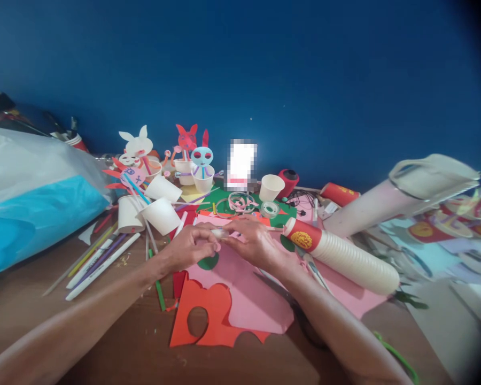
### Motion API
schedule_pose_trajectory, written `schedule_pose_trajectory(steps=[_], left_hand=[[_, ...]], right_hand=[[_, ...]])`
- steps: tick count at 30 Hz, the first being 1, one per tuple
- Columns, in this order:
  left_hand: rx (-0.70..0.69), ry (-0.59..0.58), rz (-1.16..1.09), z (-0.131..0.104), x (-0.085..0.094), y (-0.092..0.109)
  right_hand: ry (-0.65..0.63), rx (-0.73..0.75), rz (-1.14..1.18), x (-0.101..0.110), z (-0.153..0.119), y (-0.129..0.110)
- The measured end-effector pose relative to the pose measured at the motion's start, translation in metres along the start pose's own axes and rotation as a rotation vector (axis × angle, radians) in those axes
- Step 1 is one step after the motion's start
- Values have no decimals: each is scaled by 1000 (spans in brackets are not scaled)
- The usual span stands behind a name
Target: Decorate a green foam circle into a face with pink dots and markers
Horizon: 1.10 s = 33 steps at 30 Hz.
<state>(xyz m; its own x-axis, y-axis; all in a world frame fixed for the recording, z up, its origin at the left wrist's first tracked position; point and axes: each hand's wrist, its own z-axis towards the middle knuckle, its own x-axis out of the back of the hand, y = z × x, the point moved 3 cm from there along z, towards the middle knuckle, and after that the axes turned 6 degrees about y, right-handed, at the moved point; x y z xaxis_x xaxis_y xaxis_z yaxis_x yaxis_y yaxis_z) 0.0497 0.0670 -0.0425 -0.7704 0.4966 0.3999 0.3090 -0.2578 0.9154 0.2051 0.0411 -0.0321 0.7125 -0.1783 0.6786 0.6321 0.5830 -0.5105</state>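
Observation:
My left hand (pixel 195 243) and my right hand (pixel 253 240) meet above a pink paper sheet (pixel 260 299) with their fingers closed. Between the fingertips is a small whitish piece (pixel 220 233), partly hidden, whose kind I cannot make out. Both hands seem to pinch it. Just under my left hand lies a dark green paper disc (pixel 208 261). An orange sheet (pixel 180 318) with rounded cut-outs rests on the near edge of the pink one. Behind the fingers sits a clear tape roll (pixel 269 209).
To the right, a long stack of paper cups (pixel 356 262) lies slanted. White cups (pixel 162 215) and paper animal figures (pixel 202 156) stand at the back left. Markers (pixel 102 267) lie left of my forearm, near a plastic bag (pixel 36 198). A pixelated bright rectangle (pixel 242 163) stands against the blue wall.

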Motion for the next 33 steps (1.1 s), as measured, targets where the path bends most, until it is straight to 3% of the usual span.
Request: schedule_pose_trajectory(steps=[2,7,13,17,24,33], left_hand=[[14,3,-14,0,-1,0],[224,2,-199,-2,-5,3],[213,170,-434,4,9,6],[255,263,-556,8,17,-4],[257,292,-504,8,18,-12],[285,286,-464,9,17,-17]], right_hand=[[14,-7,-19,-3,-2,2],[10,-150,115,0,1,5],[122,-358,353,44,11,13],[131,-424,121,68,12,27],[51,-493,-480,83,8,51],[-194,-521,-780,78,4,64]])
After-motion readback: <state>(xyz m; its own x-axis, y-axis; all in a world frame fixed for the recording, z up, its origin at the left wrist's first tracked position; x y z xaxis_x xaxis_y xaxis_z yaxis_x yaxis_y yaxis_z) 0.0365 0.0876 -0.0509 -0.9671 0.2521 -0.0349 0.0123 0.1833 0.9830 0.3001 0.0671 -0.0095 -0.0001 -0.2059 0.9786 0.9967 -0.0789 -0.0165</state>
